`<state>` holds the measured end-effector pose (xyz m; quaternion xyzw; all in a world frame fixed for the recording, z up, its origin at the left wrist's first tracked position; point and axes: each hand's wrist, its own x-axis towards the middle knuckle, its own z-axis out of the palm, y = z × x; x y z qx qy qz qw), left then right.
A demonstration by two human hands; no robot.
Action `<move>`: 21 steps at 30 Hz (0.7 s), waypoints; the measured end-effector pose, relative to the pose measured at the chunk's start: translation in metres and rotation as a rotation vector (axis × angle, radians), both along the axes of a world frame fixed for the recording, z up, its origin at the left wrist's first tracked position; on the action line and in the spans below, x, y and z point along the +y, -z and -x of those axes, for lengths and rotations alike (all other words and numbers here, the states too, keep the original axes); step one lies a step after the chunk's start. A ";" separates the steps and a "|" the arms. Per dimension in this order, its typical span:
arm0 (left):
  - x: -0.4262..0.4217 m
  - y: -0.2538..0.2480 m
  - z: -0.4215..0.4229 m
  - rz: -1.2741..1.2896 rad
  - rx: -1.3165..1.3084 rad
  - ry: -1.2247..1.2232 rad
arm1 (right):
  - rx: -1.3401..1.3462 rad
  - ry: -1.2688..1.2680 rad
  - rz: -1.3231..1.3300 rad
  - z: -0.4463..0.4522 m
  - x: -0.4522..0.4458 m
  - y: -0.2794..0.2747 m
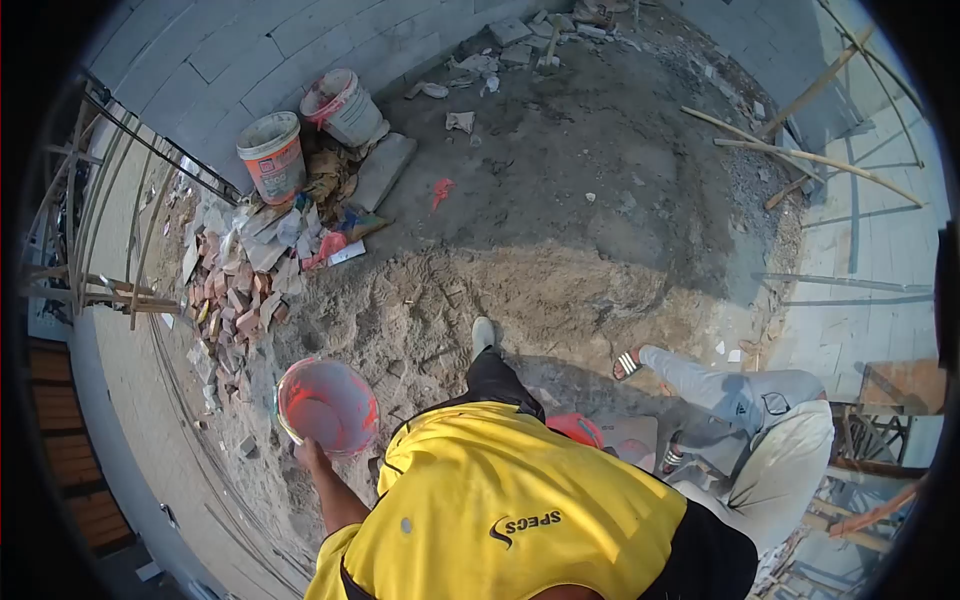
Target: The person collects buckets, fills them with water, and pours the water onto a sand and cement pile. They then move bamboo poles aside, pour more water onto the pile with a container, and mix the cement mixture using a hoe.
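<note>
My left hand [311,455] is closed on the near rim of a bucket [352,385], which I carry at my left side. Red and pale grey smears coat the inside of the bucket, and its mouth faces up toward me. Whether anything lies at its bottom I cannot make out. My right hand is out of sight, and my yellow shirt fills the lower middle. One of my shoes [483,334] points forward on the sandy ground.
Two stained buckets [274,170] [352,112] stand by the block wall, near broken bricks and rubble [240,290]. A person in grey trousers [705,385] is close on my right, beside a red object [577,430]. Bamboo poles [800,155] lean at the far right.
</note>
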<state>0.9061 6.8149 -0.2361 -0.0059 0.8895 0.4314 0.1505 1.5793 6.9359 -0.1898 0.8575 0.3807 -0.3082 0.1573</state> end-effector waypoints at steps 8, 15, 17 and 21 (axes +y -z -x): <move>0.185 -0.071 0.010 -0.208 -0.315 -0.473 | 0.029 -0.079 -0.258 0.074 0.349 -0.035; 0.348 -0.032 0.080 -0.473 -0.412 -0.567 | 0.318 -0.110 -0.626 0.187 0.624 -0.027; 0.394 -0.023 0.100 -0.556 -0.464 -0.588 | 0.548 -0.103 -0.702 0.231 0.677 -0.028; 0.491 -0.036 0.140 -0.519 -0.512 -0.664 | 0.836 -0.105 -0.506 0.367 0.771 -0.039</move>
